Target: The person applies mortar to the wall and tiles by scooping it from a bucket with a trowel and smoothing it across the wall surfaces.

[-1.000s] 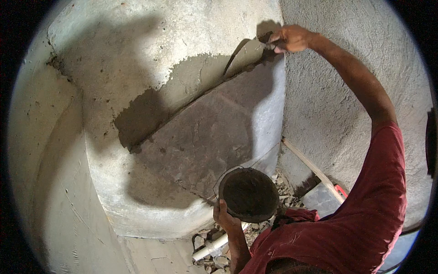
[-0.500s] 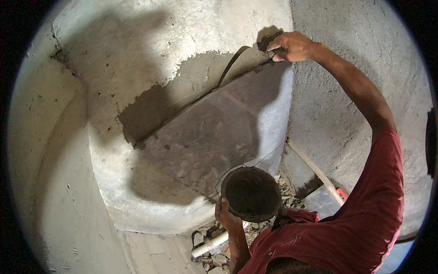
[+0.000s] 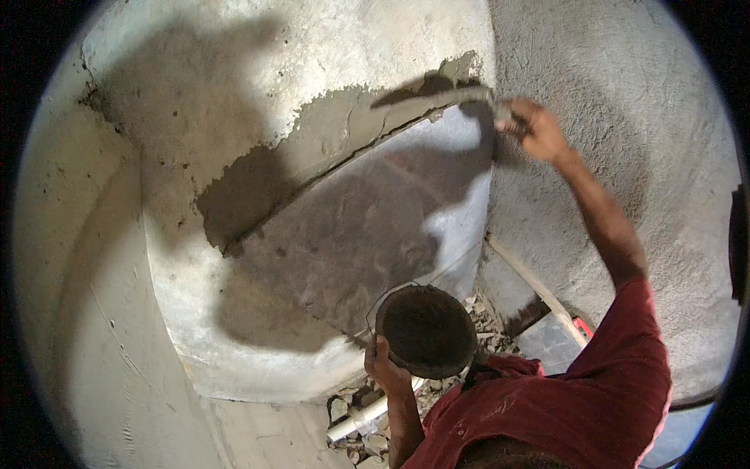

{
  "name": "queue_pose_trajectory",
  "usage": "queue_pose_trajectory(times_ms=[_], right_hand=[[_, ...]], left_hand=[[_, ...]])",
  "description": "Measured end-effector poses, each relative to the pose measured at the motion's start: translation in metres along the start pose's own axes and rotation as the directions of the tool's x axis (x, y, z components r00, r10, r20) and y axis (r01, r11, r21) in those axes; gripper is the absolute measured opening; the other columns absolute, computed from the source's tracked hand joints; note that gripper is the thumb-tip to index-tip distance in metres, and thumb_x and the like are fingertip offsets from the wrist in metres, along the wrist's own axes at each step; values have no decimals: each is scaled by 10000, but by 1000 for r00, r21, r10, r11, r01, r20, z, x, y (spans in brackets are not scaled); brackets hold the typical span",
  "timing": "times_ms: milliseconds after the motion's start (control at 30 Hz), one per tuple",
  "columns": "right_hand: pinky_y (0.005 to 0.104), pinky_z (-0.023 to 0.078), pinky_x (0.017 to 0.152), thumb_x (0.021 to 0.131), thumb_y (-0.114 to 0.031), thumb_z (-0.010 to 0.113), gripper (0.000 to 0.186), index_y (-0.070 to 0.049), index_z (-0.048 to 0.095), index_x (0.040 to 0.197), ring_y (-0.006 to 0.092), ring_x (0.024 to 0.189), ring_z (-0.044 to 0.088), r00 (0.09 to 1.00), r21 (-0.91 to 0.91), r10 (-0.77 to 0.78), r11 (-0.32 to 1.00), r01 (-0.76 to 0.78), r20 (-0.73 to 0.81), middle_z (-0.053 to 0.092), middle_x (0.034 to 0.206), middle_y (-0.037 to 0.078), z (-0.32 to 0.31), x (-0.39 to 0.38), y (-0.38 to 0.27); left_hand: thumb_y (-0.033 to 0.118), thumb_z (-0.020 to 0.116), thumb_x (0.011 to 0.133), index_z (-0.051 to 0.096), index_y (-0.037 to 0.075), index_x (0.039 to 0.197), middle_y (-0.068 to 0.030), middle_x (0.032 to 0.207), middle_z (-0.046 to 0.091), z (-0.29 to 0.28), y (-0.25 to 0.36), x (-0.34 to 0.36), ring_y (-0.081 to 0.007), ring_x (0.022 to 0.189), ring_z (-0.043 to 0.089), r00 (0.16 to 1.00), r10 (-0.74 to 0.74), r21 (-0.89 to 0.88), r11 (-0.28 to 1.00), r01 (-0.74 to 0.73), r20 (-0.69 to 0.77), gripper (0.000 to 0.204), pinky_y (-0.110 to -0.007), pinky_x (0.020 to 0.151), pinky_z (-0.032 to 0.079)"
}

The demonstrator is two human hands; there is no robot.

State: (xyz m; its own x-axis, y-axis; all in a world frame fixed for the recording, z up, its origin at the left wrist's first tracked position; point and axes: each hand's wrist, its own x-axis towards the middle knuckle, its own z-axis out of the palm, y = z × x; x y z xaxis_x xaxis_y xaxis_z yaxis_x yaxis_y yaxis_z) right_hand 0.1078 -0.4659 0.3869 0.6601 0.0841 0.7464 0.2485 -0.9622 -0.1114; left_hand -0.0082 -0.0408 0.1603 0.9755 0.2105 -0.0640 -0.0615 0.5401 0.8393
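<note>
My left hand (image 3: 386, 366) grips the near-left rim of a round dark bucket (image 3: 439, 373) with a thin wire handle; the contents look dark and are hard to make out. Up at the far right, my right hand (image 3: 537, 131) is closed round the handle of a trowel (image 3: 466, 96). Its blade is smeared by motion and lies along the right end of a strip of wet mortar (image 3: 332, 125) on the pale wall. The strip slants down to the left, its lower edge running along a sharp ledge. Beneath the ledge is a smooth grey surface (image 3: 344, 227), partly in shadow.
A rough grey wall (image 3: 578, 70) rises on the right, meeting the pale one at a corner. Below lie stone rubble (image 3: 375, 444), a white pipe (image 3: 358, 424), a wooden strip (image 3: 537, 285) and a red object (image 3: 582, 327). Shadows of my body fall across the wall.
My right hand has moved right and slightly down, bringing the trowel away from the upper patch near the corner. The left hand and bucket stay nearly where they were.
</note>
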Motion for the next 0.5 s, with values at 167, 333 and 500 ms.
queue_pose_trajectory(times_ms=[167,333,500], right_hand=[[403,535,779,867,-402,636,400,-130,636,1160,271,926,637,993,-56,113,992,-112,18,650,1039,102,38,-22,-22],[421,518,820,834,-306,695,377,-118,632,1154,276,930,622,998,199,54,979,-44,-44,638,1043,110,32,-1,23],[429,503,857,840,-277,693,370,-93,626,1154,313,970,628,985,-104,-140,986,129,-99,652,1081,135,31,13,30]], left_hand=[[192,554,938,627,-43,962,-77,891,649,14,12,-4,-148,793,605,1000,-9,82,997,9,2,247,-297,714,492],[206,556,941,630,-43,971,-80,902,658,-2,5,-2,-152,800,615,991,90,174,979,-106,100,262,-292,715,498],[191,560,933,629,-48,1010,-84,934,657,1,5,-5,-162,829,618,999,-49,31,998,49,-8,261,-293,737,493]])
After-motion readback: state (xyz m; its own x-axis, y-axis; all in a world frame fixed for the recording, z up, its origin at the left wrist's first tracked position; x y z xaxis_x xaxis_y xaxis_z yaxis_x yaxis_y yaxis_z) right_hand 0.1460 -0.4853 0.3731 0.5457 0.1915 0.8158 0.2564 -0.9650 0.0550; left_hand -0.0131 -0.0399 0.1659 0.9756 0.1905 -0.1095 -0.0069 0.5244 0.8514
